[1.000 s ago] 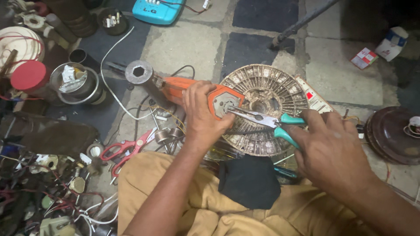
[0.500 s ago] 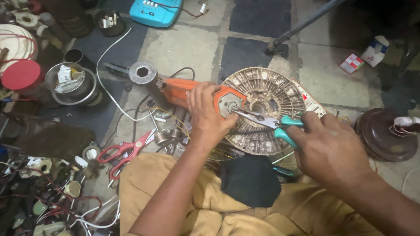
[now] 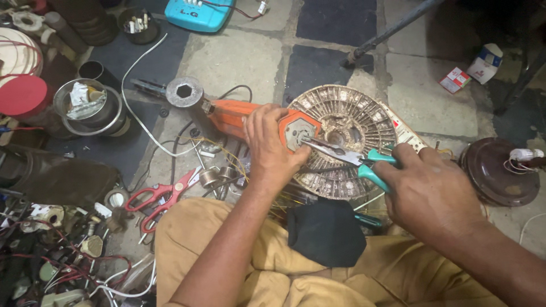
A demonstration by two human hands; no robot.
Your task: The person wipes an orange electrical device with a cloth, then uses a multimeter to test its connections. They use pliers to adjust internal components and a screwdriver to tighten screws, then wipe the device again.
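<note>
Work looks midway: we press our left hand (image 3: 272, 149) on the orange hexagonal plastic housing (image 3: 259, 121) while our right hand (image 3: 435, 193), clamped on teal-handled long-nose pliers (image 3: 348, 155), probes the round wound-copper stator (image 3: 343, 139) on the floor, its windings seemingly still in.

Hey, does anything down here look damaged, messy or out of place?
Yes. Loose wires and small parts lie tangled on the floor at lower left, and red scissors lie open among them. The left hand steadies an orange tool; the right hand holds pliers at it.
</note>
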